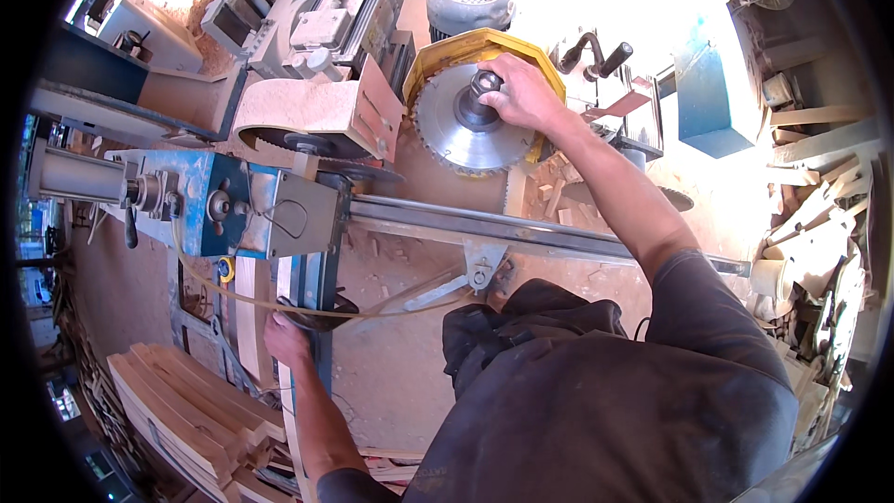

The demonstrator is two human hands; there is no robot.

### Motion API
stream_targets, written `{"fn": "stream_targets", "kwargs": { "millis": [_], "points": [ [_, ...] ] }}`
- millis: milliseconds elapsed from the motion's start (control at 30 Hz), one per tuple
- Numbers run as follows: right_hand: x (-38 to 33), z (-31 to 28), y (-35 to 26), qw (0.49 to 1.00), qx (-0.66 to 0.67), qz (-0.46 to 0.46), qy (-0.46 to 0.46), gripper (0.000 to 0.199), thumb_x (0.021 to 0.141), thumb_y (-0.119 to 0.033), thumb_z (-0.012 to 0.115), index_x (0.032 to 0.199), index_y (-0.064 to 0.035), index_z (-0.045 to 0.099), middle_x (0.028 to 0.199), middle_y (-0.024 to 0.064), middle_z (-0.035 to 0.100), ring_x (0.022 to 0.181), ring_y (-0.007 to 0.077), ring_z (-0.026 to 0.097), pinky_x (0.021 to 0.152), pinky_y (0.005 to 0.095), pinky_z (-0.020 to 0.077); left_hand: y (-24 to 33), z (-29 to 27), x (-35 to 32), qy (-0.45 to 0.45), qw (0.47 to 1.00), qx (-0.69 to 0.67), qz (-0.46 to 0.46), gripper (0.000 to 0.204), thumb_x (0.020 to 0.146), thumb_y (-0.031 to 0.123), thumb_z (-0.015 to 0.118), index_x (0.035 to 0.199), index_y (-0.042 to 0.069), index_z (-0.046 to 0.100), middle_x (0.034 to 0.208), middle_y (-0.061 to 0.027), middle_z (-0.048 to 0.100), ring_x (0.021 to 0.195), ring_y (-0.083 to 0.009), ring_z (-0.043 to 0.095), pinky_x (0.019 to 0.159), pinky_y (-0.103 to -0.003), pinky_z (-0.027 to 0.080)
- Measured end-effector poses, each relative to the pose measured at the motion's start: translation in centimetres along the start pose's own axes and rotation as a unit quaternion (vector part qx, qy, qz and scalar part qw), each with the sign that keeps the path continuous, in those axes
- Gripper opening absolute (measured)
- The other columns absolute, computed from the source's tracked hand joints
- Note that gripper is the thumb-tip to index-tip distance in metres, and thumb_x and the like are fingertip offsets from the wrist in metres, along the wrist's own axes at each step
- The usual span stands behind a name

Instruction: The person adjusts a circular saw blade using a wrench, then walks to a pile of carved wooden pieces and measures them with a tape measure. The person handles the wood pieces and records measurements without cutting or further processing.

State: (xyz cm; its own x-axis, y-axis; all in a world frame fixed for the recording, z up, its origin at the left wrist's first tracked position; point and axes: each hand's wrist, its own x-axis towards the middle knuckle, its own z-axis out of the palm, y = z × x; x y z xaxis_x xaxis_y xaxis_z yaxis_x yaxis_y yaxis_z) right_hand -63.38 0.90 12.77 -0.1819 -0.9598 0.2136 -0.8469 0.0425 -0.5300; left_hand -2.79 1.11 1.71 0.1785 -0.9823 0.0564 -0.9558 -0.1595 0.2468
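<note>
"Numbers first: what did you count?"

"Two hands, a right hand [526, 91] and a left hand [287, 340]; at least three saw blades [442, 140]; one yellow guard [447, 51]; one dark nut [484, 82]."

"Where were they?"

"The largest blade sat near 12 o'clock, the guard curving around its upper rim, the nut at its hub [475, 114]. A second blade [363, 171] lay toward 10, a third [678, 198] toward 3."

"And the fingers?"

"The right ones were clamped on the nut. The left, at 8 o'clock, met the rim of a black handwheel [321, 319]; whether they gripped it, I could not tell."

"Which way did the nut point?"

"Its end faced the camera, its long axis leaning toward 12. The blade's flat side faced us too."

"Anything obscured?"

"Fingers covered part of the nut, a pale housing [307, 112] overhung the second blade, and the right forearm [624, 182] crossed the third. The left fingertips were hard to make out."
</note>
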Motion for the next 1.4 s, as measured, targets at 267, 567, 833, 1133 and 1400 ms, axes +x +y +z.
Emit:
{"fn": "stream_targets", "kwargs": {
  "millis": [267,567,833,1133,1400],
  "points": [
    [-0.2,0.2,-0.6,0.999,-0.027,0.018,0.014,0.058,0.081,-0.026,0.081,0.128,0.0006,0.062,0.122,0.0219,0.065,0.119,0.0387,0.061,0.104,0.0457,0.0477,-0.6,0.1,-0.1,0.008,1.000,0.001,0.004,0.056,0.100,0.042,0.034,0.109,0.002,0.073,0.100,-0.0287,0.070,0.094,-0.0532,0.063,0.083,-0.062,0.047],
    [-0.2,0.4,0.5,0.999,-0.010,-0.015,-0.032,0.058,0.087,-0.013,0.074,0.141,-0.0021,0.056,0.132,0.0214,0.063,0.127,0.0379,0.057,0.111,0.0461,0.0438,-0.8,0.3,0.1,0.007,1.000,0.008,-0.004,0.056,0.100,0.043,0.035,0.107,0.003,0.073,0.100,-0.0291,0.070,0.095,-0.0534,0.063,0.084,-0.061,0.047],
    [1.2,-0.2,0.3,0.994,-0.060,-0.077,-0.037,0.053,0.088,-0.022,0.073,0.134,0.0031,0.062,0.124,0.0248,0.066,0.121,0.0407,0.059,0.107,0.0480,0.0453,-0.7,0.5,0.1,0.012,1.000,0.010,-0.003,0.053,0.100,0.039,0.036,0.114,0.003,0.073,0.104,-0.0284,0.071,0.097,-0.0528,0.064,0.085,-0.061,0.048],
    [-0.3,0.5,-0.5,0.999,-0.003,0.016,0.036,0.052,0.084,-0.035,0.078,0.116,0.0042,0.067,0.114,0.0237,0.069,0.114,0.0400,0.063,0.101,0.0470,0.0481,-0.3,0.0,0.0,-0.008,1.000,0.008,-0.009,0.054,0.101,0.041,0.036,0.117,0.004,0.073,0.106,-0.0275,0.071,0.099,-0.0523,0.064,0.087,-0.060,0.049],
    [0.1,0.5,-2.6,0.989,-0.114,0.094,0.019,0.060,0.085,-0.042,0.078,0.119,0.0062,0.064,0.114,0.0243,0.070,0.110,0.0408,0.065,0.100,0.0481,0.0492,-0.2,-0.1,-0.2,-0.004,1.000,0.003,-0.007,0.054,0.101,0.040,0.036,0.118,0.004,0.073,0.106,-0.0270,0.072,0.100,-0.0507,0.065,0.087,-0.059,0.049]
  ]
}}
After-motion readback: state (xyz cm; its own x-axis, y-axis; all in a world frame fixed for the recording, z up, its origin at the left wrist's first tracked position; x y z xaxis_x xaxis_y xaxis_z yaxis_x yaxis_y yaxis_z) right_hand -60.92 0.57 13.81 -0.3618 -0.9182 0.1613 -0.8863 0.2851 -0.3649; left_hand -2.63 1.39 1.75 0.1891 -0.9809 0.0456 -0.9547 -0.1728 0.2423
